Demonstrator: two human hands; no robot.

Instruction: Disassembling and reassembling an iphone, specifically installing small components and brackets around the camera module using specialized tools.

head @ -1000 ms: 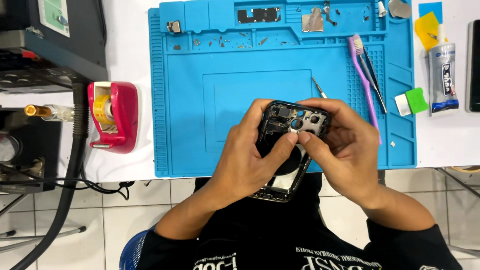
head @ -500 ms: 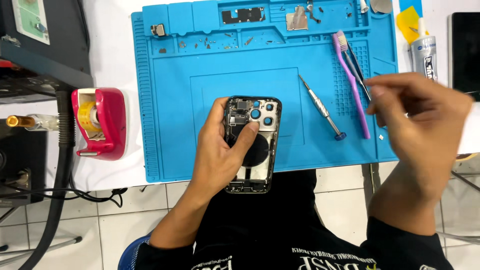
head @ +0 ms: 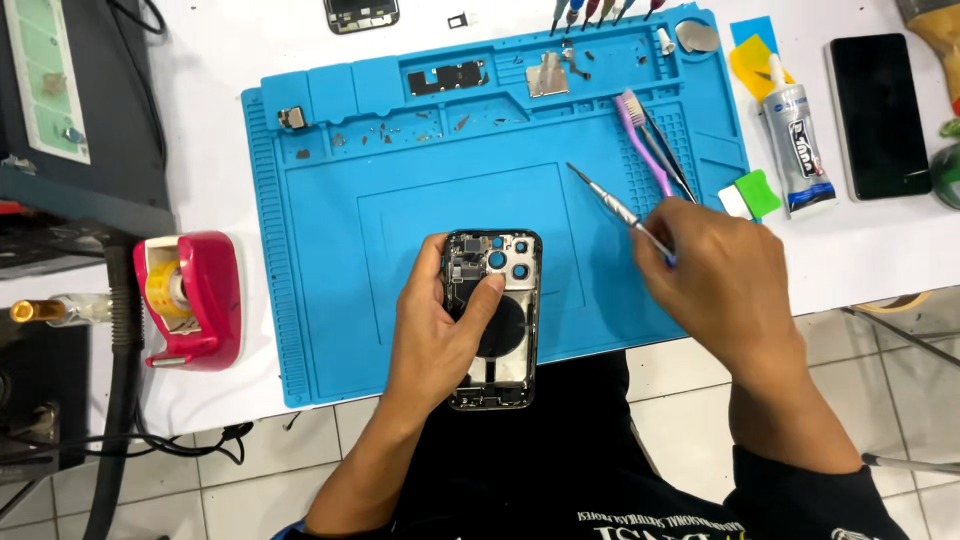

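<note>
Left hand (head: 440, 330) clamping the opened phone (head: 493, 318) steady at the mat's (head: 320, 300) front edge, right hand (head: 720, 285) pinching a screwdriver (head: 612, 205) ready beside it.

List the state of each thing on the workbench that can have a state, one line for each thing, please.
Phone housing: opened, insides showing, held flat on the mat by the left hand.
Screwdriver: in the grip of the right hand, tip raised toward the mat's middle.
Blue mat: flat on the table, small loose parts in its top trays.
Toothbrush: lying on the mat, untouched.
Glue tube: capped, lying down.
Black phone: screen dark.
Tape dispenser: loaded with a yellow roll.
</note>
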